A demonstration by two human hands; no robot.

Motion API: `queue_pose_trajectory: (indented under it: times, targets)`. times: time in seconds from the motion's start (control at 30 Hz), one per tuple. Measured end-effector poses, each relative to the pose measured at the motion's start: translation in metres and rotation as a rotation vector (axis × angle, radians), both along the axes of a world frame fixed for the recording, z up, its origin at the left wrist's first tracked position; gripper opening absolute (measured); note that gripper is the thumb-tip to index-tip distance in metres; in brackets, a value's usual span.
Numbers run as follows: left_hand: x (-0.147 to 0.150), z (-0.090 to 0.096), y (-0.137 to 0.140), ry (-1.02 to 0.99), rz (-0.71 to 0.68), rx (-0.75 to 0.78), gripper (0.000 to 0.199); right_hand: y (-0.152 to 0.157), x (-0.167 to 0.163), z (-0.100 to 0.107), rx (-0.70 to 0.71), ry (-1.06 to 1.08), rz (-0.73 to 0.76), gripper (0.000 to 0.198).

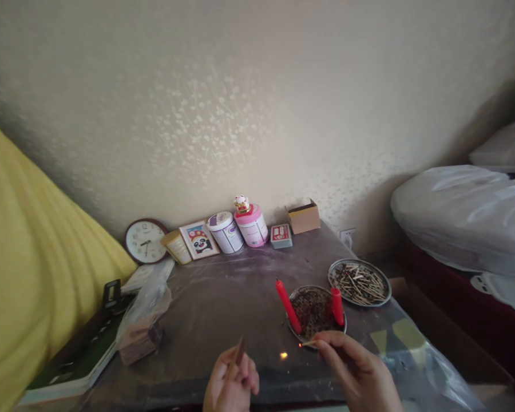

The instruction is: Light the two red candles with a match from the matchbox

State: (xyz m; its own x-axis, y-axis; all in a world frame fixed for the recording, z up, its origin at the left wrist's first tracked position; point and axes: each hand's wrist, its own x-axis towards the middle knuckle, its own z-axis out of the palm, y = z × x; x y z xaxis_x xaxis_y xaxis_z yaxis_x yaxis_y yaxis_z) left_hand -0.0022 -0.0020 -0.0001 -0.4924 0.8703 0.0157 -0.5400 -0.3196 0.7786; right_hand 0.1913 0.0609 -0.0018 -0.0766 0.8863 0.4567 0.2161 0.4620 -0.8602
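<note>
Two bare hands work at the near edge of a dusty dark worktop (223,297): the left hand (232,383) is closed around a small matchbox (239,350), pinched upright between thumb and fingers, while the right hand (360,372) pinches a lit match (308,344) between thumb and forefinger, its small flame pointing left toward a round metal dish (298,329). A spark or ember (284,356) glows on the worktop between the hands. Two red candles stand in that dish, the left candle (288,306) leaning sharply to the left and the right candle (337,306) nearly upright; neither wick shows a flame, so the striking appears done and the lighting of both candles seems yet to come, with the match just short of the dish's near rim. Just behind and to the right, a second metal plate (380,297) holds a heap of spent matches (359,282). Along the wall at the back stand a round clock (145,241), a framed panda picture (199,239), a white tub (225,232), a pink tub (252,225) topped with a small cat figurine (241,203), a little red box (280,235) and an open cardboard box (303,217). A plastic-wrapped bundle (142,323) lies at left beside a yellow cushion (26,269); a covered bed (463,217) fills the right.
</note>
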Motion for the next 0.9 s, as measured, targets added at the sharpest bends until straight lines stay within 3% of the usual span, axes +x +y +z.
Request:
queue_pose_trajectory:
  times: [0.1,0.3,0.9]
  targets:
    - [-0.017,-0.001,0.001,-0.081,0.118,-0.061,0.045,0.0,0.0,0.001,-0.05,0.006,0.018,0.027]
    - [-0.035,-0.013,-0.001,-0.166,0.206,-0.139,0.037,-0.001,0.002,0.013,-0.069,-0.038,0.021,0.03]
    - [-0.035,-0.015,-0.002,-0.216,0.197,-0.157,0.032,0.001,0.005,0.012,-0.07,-0.125,-0.034,0.033]
